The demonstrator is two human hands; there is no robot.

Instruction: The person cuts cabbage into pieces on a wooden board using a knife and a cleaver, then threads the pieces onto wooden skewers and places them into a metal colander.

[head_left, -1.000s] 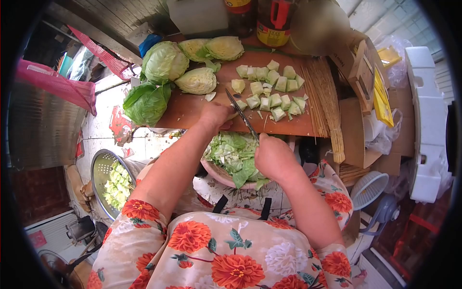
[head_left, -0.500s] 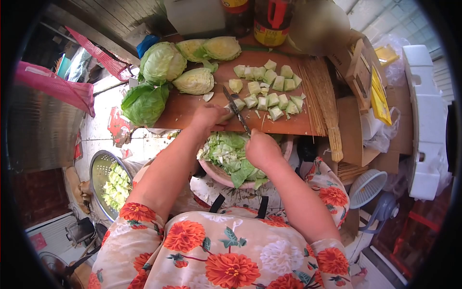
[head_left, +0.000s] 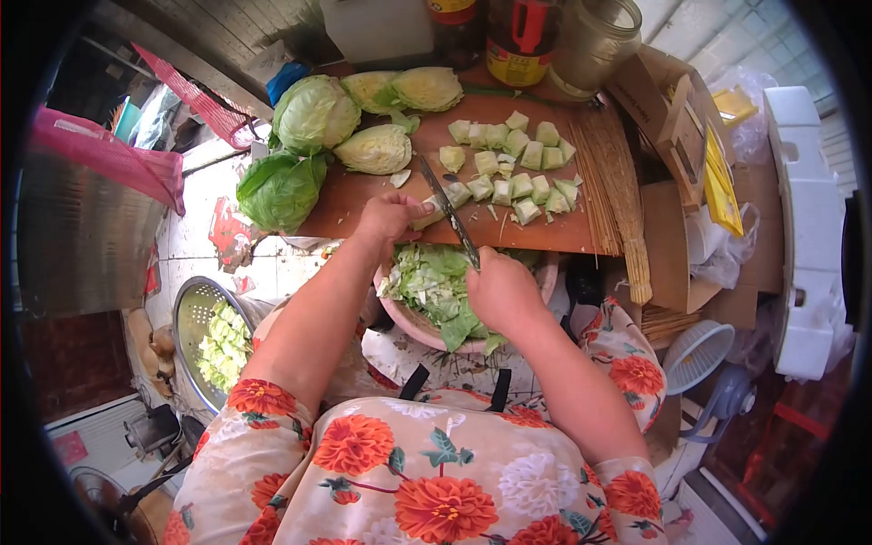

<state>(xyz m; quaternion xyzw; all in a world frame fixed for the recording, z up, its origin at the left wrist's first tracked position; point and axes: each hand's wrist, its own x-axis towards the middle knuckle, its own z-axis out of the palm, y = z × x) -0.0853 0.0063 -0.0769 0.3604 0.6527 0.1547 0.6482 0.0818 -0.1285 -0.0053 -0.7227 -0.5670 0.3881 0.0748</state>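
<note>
The knife (head_left: 445, 204) is held by its handle in the closed grip of the right hand (head_left: 501, 289), its blade being angled up and to the left across the orange board (head_left: 363, 204), while a pale vegetable piece (head_left: 438, 211) is pinched in the grip of the left hand (head_left: 392, 220), beside the blade at the board's near edge. Cut pale green chunks (head_left: 516, 143) are spread on the board beyond and to the right of the left grip, and cabbages (head_left: 313, 113), whole and cut, are grouped beyond it to the left. Below both grips, shredded leaves (head_left: 440, 291) are contained in a pink basin (head_left: 422, 334).
</note>
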